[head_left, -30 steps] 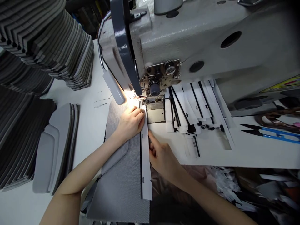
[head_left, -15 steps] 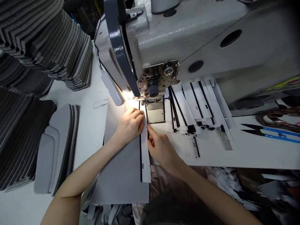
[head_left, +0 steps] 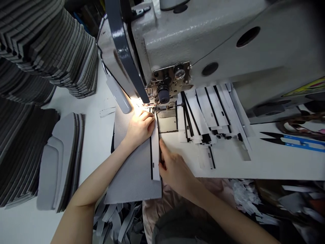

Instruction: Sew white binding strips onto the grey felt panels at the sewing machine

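Observation:
A grey fabric panel [head_left: 132, 183] lies under the sewing machine's needle area [head_left: 153, 109]. Along its right edge runs a long white strip [head_left: 155, 159] with a black border and a small slot near its lower end. My left hand [head_left: 140, 128] presses on the strip and panel just in front of the presser foot, fingers bunched together and tips partly hidden. Lower down, my right hand [head_left: 175, 166] is at the strip's right edge, index finger pointing toward the machine, thumb side touching the edge, other fingers curled in.
Several white strips with black borders [head_left: 210, 112] lie fanned right of the needle. Blue-handled thread snips [head_left: 291, 140] rest farther right. Tall stacks of grey padded pieces [head_left: 63, 51] and some curved grey pieces [head_left: 53, 162] stand at left. Grey scraps [head_left: 122, 220] hang below the table edge.
The panel and strip have slid forward under the machine, so their lower ends sit nearer the needle. My right hand is slightly lower along the edge. My left hand remains by the foot.

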